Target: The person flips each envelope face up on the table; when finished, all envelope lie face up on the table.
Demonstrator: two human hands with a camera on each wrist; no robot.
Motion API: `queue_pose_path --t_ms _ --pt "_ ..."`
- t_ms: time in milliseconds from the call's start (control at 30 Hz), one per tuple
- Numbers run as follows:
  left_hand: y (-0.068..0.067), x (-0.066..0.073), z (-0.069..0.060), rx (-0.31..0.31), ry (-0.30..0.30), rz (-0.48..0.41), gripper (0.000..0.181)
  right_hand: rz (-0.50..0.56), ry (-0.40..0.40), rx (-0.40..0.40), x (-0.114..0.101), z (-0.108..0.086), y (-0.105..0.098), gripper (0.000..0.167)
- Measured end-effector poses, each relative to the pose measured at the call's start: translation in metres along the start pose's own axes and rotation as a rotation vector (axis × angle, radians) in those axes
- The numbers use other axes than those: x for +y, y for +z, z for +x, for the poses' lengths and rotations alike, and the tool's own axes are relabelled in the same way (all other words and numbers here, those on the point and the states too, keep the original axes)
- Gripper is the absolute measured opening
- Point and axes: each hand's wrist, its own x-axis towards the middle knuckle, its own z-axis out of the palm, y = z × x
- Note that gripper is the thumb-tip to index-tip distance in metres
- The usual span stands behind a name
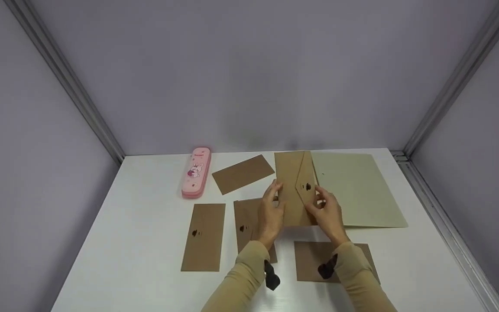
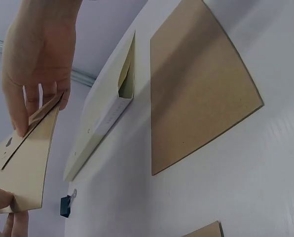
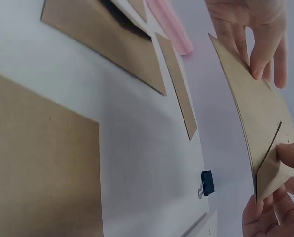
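Observation:
A kraft paper envelope (image 1: 290, 190) is held up above the table, its pointed flap and small dark print facing me. My left hand (image 1: 271, 214) grips its left edge, thumb in front. On the opposite edge my right hand (image 1: 328, 214) pinches the envelope near the flap. In the right wrist view, the right thumb (image 3: 291, 154) presses on the flap and the envelope (image 3: 258, 103) bows slightly. Beneath the left forearm lies another printed envelope (image 1: 243, 216), partly covered. A plain brown envelope (image 1: 308, 260) lies under the right wrist.
A printed envelope (image 1: 204, 238) lies at left, a brown one (image 1: 243, 174) at the back. The pink pencil case (image 1: 196, 173) with a rabbit stands back left. A pale green file folder (image 1: 358, 190) lies at right. A dark binder clip (image 3: 207, 182) sits near the back edge.

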Motion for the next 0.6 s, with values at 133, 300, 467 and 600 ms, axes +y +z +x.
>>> queue_pose_path --t_ms 133,300,467,600 --pt "0.001 -0.002 0.001 0.066 -0.082 -0.067 0.051 -0.026 -0.008 -0.055 0.000 0.000 0.003 0.072" --pt "0.002 -0.005 0.003 0.110 -0.149 -0.136 0.040 -0.046 0.010 -0.037 0.002 0.000 0.003 0.073" --pt "0.002 -0.006 0.002 0.052 -0.218 -0.147 0.034 -0.098 0.046 -0.013 0.003 0.001 0.006 0.071" --pt "0.006 -0.009 -0.001 0.020 -0.213 -0.135 0.039 -0.139 0.077 -0.024 0.004 0.001 0.011 0.069"
